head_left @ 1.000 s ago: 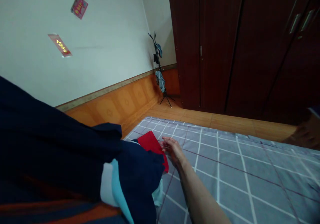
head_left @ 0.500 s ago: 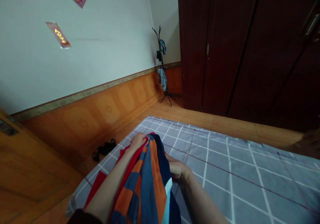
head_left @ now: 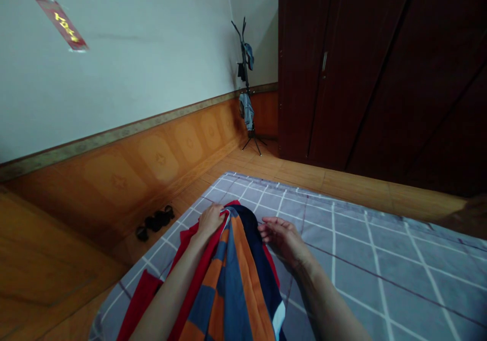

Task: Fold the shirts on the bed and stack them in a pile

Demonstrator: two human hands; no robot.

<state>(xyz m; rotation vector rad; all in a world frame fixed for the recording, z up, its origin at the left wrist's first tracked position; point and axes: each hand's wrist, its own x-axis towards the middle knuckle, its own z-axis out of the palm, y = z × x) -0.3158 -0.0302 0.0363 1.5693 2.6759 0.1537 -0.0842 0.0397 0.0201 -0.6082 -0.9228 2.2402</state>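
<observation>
A garment striped in orange, grey-blue and navy (head_left: 243,275) hangs in folds at the front of the bed, its lower end cut off by the picture's edge. Red cloth (head_left: 142,295) shows beneath it and out to the left; whether it belongs to the same garment I cannot tell. My left hand (head_left: 210,222) is closed on the garment's upper left edge, its fingertips partly hidden by the cloth. To the right, my right hand (head_left: 283,238) has its fingers apart, close beside the navy side and holding nothing.
A grey checked sheet (head_left: 353,260) covers the bed. Black shoes (head_left: 155,222) lie on the floor to the left, near a wooden panel (head_left: 45,260). A coat stand (head_left: 245,77) with clothes stands in the far corner by a dark red wardrobe (head_left: 342,77).
My right hand has come out from behind the garment's right side, moved up and right, and opened. My left hand keeps its hold. The view has tilted down slightly.
</observation>
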